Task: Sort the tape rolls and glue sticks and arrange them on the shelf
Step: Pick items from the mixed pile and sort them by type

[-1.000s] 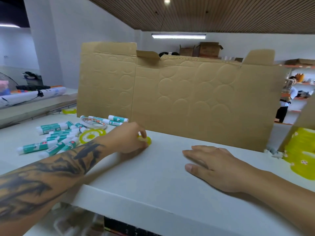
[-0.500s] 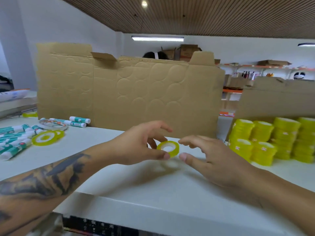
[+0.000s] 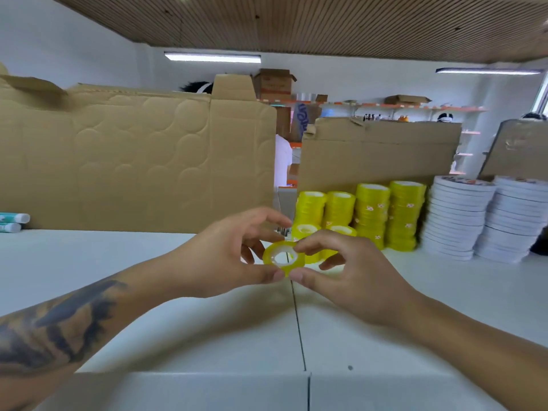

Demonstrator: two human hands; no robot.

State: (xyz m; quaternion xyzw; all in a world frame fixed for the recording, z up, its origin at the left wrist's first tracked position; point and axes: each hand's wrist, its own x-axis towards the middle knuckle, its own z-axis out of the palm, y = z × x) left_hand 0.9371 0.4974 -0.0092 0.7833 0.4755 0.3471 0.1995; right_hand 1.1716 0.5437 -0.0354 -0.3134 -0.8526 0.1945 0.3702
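Both hands, left hand (image 3: 225, 256) and right hand (image 3: 350, 271), pinch one yellow tape roll (image 3: 284, 257) above the white surface (image 3: 148, 292). Risk: handover slip, roll drops, strikes yellow stacks (image 3: 370, 215) at 1 o'clock.

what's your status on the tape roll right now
Left hand and right hand both pinching yellow tape roll, held above the shelf. Yellow tape stacks just beyond. Path clear.

Small yellow tape roll (image 3: 284, 258) pinched between left hand (image 3: 221, 261) and right hand (image 3: 353, 271) above the white tabletop (image 3: 148, 321). Behind: stacked yellow rolls (image 3: 373, 216), white rolls (image 3: 486, 218), cardboard panels (image 3: 133, 161). Glue sticks (image 3: 13, 222) far left.
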